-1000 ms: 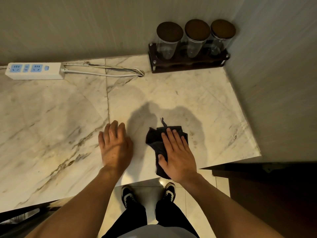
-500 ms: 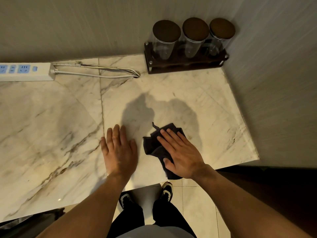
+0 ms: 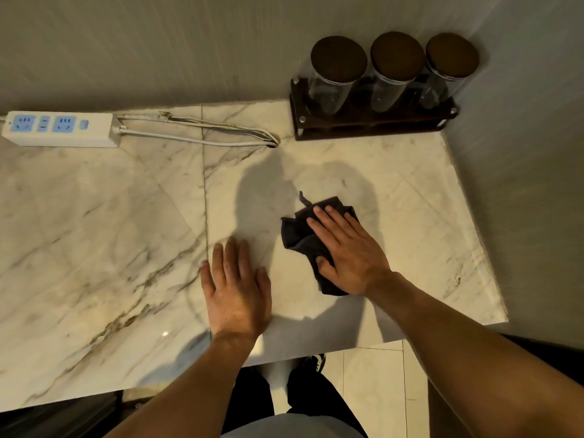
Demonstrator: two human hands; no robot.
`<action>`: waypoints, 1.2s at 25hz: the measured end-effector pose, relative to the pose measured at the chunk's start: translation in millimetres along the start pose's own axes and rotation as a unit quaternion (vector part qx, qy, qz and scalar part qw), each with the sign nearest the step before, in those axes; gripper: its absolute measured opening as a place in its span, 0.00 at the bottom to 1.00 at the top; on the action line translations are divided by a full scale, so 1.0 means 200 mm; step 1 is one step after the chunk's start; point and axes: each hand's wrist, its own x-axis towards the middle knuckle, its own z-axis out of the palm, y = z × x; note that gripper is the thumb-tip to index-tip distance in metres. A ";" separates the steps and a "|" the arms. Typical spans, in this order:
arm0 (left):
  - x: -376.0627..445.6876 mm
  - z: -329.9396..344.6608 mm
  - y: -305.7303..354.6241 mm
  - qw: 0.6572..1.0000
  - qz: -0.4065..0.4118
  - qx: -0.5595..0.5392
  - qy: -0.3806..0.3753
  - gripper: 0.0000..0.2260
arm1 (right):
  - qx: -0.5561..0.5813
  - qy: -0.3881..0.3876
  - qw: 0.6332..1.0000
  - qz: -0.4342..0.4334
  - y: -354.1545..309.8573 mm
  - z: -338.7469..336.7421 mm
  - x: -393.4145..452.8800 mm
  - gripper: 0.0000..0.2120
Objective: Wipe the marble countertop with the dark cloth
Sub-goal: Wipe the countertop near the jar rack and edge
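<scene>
The white marble countertop (image 3: 104,235) with grey-brown veins fills the middle of the head view. A crumpled dark cloth (image 3: 298,230) lies on it, right of centre. My right hand (image 3: 346,251) presses flat on the cloth, fingers spread and pointing away from me; part of the cloth is hidden under the palm. To the left of the cloth, my left hand (image 3: 237,289) rests flat on the bare marble, holding nothing, fingers together.
A dark wooden rack (image 3: 369,126) with three lidded glass jars (image 3: 395,74) stands in the back right corner. A white power strip (image 3: 60,129) and its cable (image 3: 202,134) lie along the back wall. Walls close the back and right; the front edge drops to the tiled floor.
My right hand has pushed the cloth away from the front edge toward the back. The left hand has stayed flat on the marble beside it.
</scene>
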 end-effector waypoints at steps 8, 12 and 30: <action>0.01 0.00 0.00 1.000 -0.009 0.007 -0.015 0.25 | 0.003 0.021 0.995 0.096 0.07 -0.04 0.25 0.33; 0.01 -0.01 0.00 0.999 -0.006 0.016 -0.029 0.25 | 0.008 0.022 0.991 0.134 0.12 -0.05 0.36 0.32; 0.02 -0.04 0.02 0.997 -0.014 0.044 -0.062 0.28 | 0.117 0.103 0.872 0.465 0.00 -0.04 0.47 0.37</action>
